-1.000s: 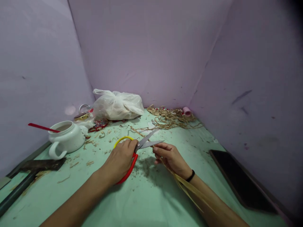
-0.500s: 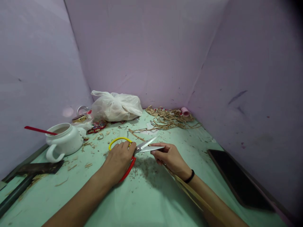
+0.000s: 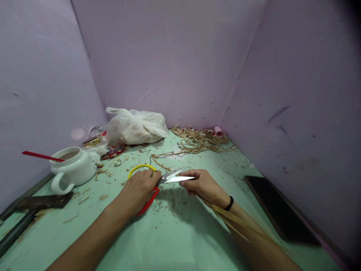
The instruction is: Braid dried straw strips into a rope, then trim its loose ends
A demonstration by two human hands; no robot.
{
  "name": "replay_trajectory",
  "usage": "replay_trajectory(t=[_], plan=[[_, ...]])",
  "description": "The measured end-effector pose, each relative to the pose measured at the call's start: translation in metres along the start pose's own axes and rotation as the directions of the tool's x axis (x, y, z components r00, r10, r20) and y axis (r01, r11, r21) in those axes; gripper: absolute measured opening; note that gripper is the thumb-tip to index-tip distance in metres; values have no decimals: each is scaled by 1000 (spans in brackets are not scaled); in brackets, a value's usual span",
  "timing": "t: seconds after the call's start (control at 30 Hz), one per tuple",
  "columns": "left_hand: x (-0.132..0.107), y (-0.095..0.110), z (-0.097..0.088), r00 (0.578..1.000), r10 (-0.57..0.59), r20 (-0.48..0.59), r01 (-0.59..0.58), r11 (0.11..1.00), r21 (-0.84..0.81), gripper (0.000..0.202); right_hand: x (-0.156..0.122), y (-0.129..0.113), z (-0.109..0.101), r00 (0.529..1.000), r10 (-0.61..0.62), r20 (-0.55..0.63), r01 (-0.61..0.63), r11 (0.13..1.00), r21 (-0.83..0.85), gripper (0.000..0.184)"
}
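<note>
Purple walls point(image 3: 169, 67) close in the green tabletop point(image 3: 175, 241) on three sides. A plastic bag point(image 3: 137, 126) and tangled twine point(image 3: 200, 141) fill the back. A white pot point(image 3: 75, 169) and a dark tool point(image 3: 36, 203) crowd the left, and a dark tablet point(image 3: 279, 209) lines the right wall. Bare tabletop lies between the forearms, near of the scissors point(image 3: 173, 176), and between the straw strips point(image 3: 239, 224) and the tablet.

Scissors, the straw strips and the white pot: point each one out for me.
scissors point(image 3: 180, 178): head view, on the lower blade.
straw strips point(image 3: 229, 221): head view, on the loose ends beside the wrist.
white pot point(image 3: 76, 170): head view, on the side of its body.
</note>
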State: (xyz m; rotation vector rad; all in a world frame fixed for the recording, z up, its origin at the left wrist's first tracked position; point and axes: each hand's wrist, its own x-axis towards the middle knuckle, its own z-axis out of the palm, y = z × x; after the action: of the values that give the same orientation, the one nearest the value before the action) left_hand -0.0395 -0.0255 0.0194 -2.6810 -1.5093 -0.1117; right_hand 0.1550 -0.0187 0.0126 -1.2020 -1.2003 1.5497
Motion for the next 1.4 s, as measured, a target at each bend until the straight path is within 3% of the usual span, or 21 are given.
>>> replay_trajectory(t=[0.17,0.43,0.73,1.0,1.4], plan=[[0,1,1,1000,1,-4,-1,1000,-5,25,1,2,-1,999,-6,-43,1,994,-110,17],[2,4,12,998,-37,-43,37,999,-17,32,2,4,-1,997,26,-66,-29,998,-53,21],[0,11,11,998,-57,-19,55,996,-75,35,-1,1,5,997,-4,-76,-4,994,-109,24],[-1,9,11,997,-67,-29,64,995,-79,34,0,2,1,998,-33,-54,33,999,9,30],[1,11,8,998,-56,-29,59,991,119,33,3,7,1,999,-11,-32,11,1000,17,29]])
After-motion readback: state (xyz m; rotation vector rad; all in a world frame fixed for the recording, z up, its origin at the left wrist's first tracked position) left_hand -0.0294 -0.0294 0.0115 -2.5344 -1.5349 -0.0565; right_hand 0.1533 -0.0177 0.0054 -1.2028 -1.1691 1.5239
